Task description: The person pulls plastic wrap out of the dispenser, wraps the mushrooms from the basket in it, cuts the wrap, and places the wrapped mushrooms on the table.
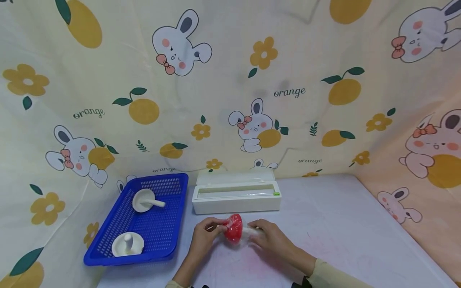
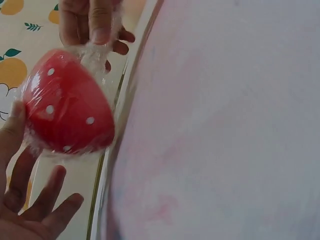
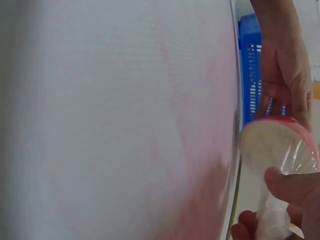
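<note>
A toy mushroom with a white-dotted red cap (image 1: 234,229) and pale stem is wrapped in clear plastic film (image 2: 95,56). My left hand (image 1: 204,237) pinches the cap's edge between thumb and index finger, its other fingers spread loosely in the left wrist view. On the opposite side, my right hand (image 1: 271,239) grips the film-covered stem (image 3: 272,217). The cap's pale underside (image 3: 267,142) shows through the film in the right wrist view. Both hands hold the mushroom above the table, in front of a white box.
The white film dispenser box (image 1: 235,206) stands behind the hands with its lid raised. At the left, a blue basket (image 1: 163,228) holds two mushroom shapes, one at the back (image 1: 142,201) and one at the front (image 1: 119,245), pale undersides showing. Patterned cloth (image 1: 216,92) hangs behind the white table (image 1: 324,224).
</note>
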`<state>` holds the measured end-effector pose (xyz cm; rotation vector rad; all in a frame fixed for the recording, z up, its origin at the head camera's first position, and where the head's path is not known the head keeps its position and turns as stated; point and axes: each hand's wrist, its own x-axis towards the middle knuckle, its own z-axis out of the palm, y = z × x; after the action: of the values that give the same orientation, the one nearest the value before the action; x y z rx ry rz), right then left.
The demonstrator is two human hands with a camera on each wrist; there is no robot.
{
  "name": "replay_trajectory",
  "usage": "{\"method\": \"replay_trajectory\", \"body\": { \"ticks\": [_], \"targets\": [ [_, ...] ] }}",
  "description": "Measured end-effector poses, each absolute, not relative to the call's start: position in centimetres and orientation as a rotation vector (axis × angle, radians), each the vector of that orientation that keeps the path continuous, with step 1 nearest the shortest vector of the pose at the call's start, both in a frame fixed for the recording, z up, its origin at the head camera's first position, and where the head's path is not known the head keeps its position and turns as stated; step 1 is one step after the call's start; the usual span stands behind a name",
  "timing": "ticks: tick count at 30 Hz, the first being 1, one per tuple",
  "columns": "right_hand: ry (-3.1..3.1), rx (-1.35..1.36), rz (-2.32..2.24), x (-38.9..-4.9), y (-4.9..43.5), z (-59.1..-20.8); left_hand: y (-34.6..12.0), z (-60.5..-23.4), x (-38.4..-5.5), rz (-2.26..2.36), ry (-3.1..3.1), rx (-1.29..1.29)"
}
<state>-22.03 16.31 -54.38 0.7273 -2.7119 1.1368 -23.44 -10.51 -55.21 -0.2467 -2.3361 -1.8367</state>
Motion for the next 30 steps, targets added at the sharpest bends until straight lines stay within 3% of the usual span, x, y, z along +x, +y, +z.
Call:
{"method": "replay_trajectory", "body": {
  "ticks": [6,16,30],
  "targets": [
    [-2.705,0.693,1.131,-21.9,16.4,-54.0,-10.3,-55.0,-23.4,-1.89,-2.32,-0.239],
    [-2.665,0.747,1.142,-22.2,17.2,-53.9,-11.6,-54.9,-23.7,-1.962,-2.408,-0.578],
    [-2.683,0.818,1.231,-22.2,17.3,-54.8,-11.3,-55.3,-23.5,-1.873,-2.437,-0.49]
  ]
}}
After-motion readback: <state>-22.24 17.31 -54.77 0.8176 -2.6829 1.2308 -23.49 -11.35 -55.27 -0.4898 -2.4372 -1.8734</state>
